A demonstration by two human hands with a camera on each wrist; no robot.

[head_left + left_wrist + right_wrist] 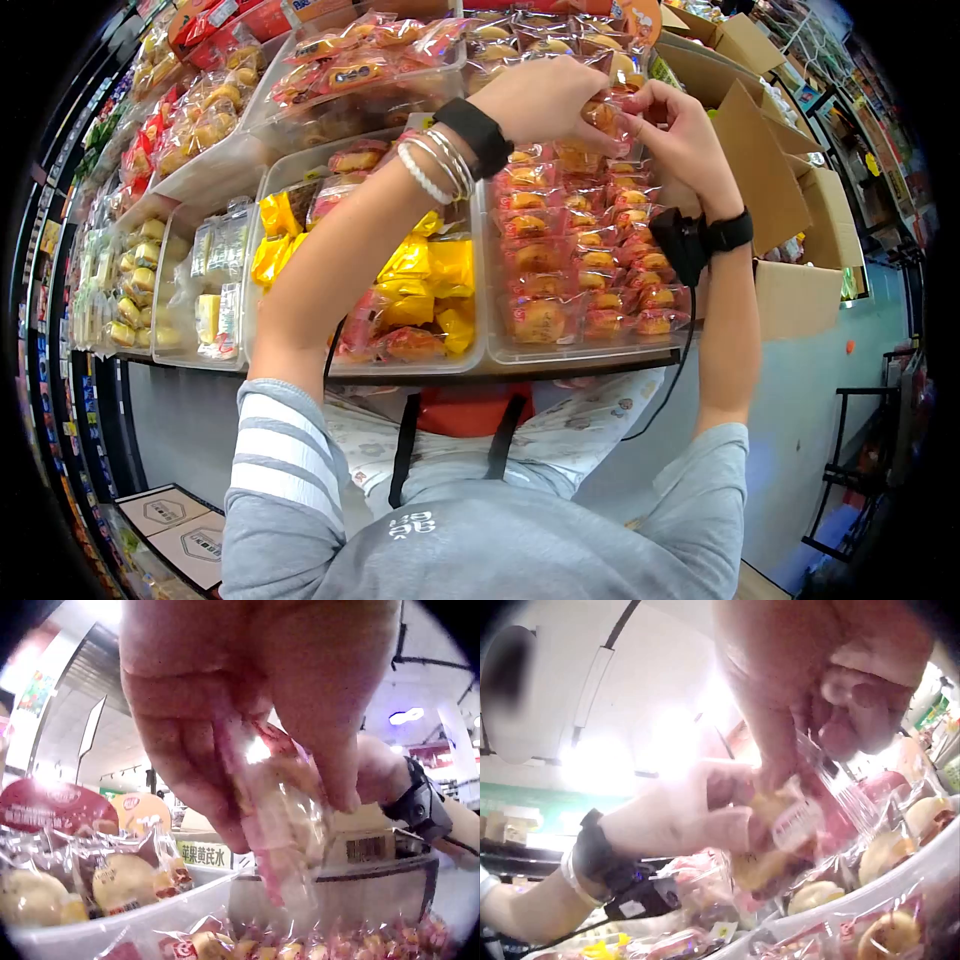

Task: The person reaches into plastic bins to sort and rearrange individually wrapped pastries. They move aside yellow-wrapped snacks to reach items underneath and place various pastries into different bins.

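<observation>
Closest to camera: grey T-shirt (470,545), torso leaning in over the bins.

Left to right, head view: clear tub of wrapped yellow cakes (140,275) at far left. Next, left forearm (350,255) runs diagonally up and inward, elbow bent, crossing above a clear plastic bin (405,367) with yellow packets (432,268) and red-wrapped pastries. White bead bracelet (425,172) and black strap (476,136) at that wrist.

Left hand (545,98): wrist turned inward, back of hand up, thumb and fingers pinching a wrapped pastry (604,117). Pastry is held up between both hands, above the back part of the right-hand bin (585,354), clear of the rows of red-wrapped pastries (595,262) inside it.

Right hand (683,128): bent in toward the left one, thumb and index pinching the packet's right side; right wrist view has the other fingers curled. Right forearm (728,320) near vertical, elbow low, black wrist camera (682,245) on its inner side. Cardboard boxes (752,165) beyond, far right.
</observation>
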